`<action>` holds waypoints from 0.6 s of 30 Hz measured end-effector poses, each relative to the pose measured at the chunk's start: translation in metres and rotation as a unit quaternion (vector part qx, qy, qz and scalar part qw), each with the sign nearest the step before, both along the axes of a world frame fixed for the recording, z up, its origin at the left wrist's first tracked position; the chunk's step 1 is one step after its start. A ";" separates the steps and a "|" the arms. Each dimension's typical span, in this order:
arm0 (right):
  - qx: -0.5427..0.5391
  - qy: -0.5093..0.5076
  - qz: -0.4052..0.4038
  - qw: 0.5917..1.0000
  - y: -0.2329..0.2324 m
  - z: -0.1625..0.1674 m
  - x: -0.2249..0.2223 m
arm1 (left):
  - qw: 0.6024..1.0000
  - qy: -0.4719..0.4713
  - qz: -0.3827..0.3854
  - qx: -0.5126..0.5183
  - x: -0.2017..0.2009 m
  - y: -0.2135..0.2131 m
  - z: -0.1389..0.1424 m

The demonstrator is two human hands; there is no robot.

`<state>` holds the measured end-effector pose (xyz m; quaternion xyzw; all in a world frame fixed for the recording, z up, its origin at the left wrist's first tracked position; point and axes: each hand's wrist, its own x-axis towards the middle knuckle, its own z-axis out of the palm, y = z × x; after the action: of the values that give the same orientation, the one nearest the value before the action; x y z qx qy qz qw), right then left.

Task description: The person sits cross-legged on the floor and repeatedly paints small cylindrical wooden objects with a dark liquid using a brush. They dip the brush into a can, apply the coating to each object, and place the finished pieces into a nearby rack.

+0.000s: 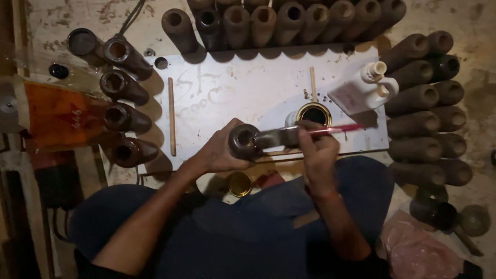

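White plastic bottle (364, 89) with pale label lies tilted at board's (248, 93) right edge. Orange package (59, 116), red triangle mark, at left. Crumpled pink bag (418, 250) lower right.

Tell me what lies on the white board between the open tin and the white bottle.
In the head view, only bare board separates the tin from the bottle, apart from a few dark specks; a thin wooden stick stands just left of that gap.

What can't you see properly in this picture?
Head view only:
- Brush bristles: blurred.
- Inside the open tin: too dark.
- Tube held by the left hand: far side hidden by its fingers.
- Right hand grip: hides the brush handle's end.
- Top-row tubes: cut off by the edge.
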<state>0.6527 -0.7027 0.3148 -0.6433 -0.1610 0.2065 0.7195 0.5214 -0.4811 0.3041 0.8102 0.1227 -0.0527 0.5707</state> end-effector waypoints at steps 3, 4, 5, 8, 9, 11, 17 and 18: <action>-0.062 -0.065 -0.049 0.995 0.001 0.012 -0.008 | 0.999 -0.037 0.013 0.012 0.002 -0.003 -0.001; -0.063 -0.060 -0.059 0.994 0.001 0.016 -0.014 | 0.999 -0.049 0.021 0.005 0.003 -0.004 -0.001; -0.126 -0.147 -0.033 0.980 0.001 0.021 -0.019 | 0.998 -0.061 0.028 0.000 0.005 -0.006 -0.001; -0.204 -0.335 0.016 0.920 0.000 0.032 -0.038 | 0.998 -0.022 0.055 0.038 0.009 -0.008 0.001; -0.158 -0.357 0.013 0.921 -0.001 0.035 -0.046 | 0.996 0.003 0.065 0.061 0.010 -0.008 0.002; -0.096 -0.310 -0.006 0.946 0.002 0.036 -0.049 | 0.994 -0.018 0.069 0.087 0.010 -0.008 0.004; -0.069 -0.069 -0.093 0.991 0.008 0.020 -0.014 | 0.989 -0.053 0.088 0.109 0.010 -0.010 0.011; -0.073 -0.082 -0.100 0.989 0.006 0.018 -0.009 | 0.988 -0.030 0.089 0.126 0.011 -0.010 0.012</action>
<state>0.6436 -0.6964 0.3331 -0.7215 -0.1391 0.0915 0.6721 0.5327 -0.4912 0.3165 0.8627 0.1829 0.0380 0.4700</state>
